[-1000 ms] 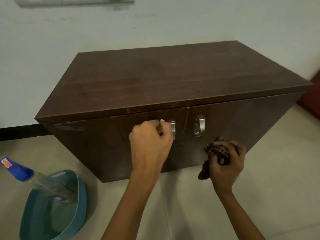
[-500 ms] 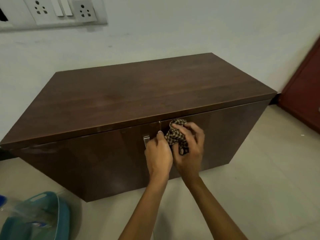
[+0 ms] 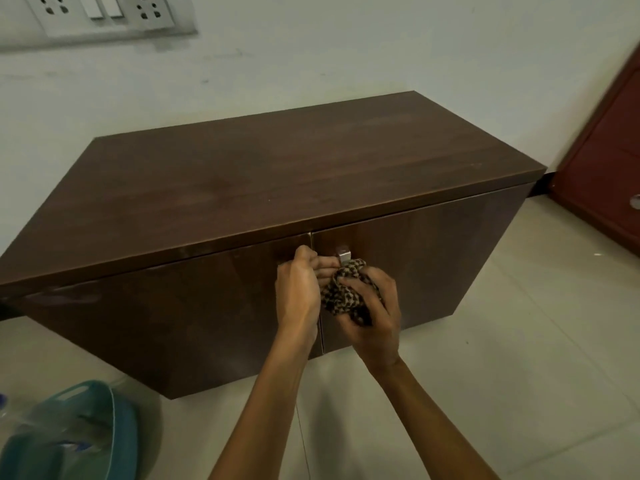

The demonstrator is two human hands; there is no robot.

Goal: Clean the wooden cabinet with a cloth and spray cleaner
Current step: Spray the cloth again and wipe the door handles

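Note:
A low dark wooden cabinet (image 3: 263, 181) with two doors stands on the floor against the wall. In front of the gap between its doors, my right hand (image 3: 372, 315) is closed on a bunched brown checked cloth (image 3: 341, 292). My left hand (image 3: 299, 289) sits right beside it with its fingers on the cloth's left side. Just above the cloth, the top of the right door's metal handle (image 3: 344, 253) shows; the left door's handle is hidden behind my left hand. The clear spray bottle (image 3: 31, 424) lies in a basin at the lower left, mostly out of frame.
A teal plastic basin (image 3: 114, 431) sits on the tiled floor at the lower left. A reddish-brown door (image 3: 609, 143) is at the right edge. A switch and socket panel (image 3: 100, 12) is on the wall above.
My left hand left the left door's handle and met the cloth. My right hand rose with the cloth to the doors' gap. The view shifted, so the basin slid to the corner.

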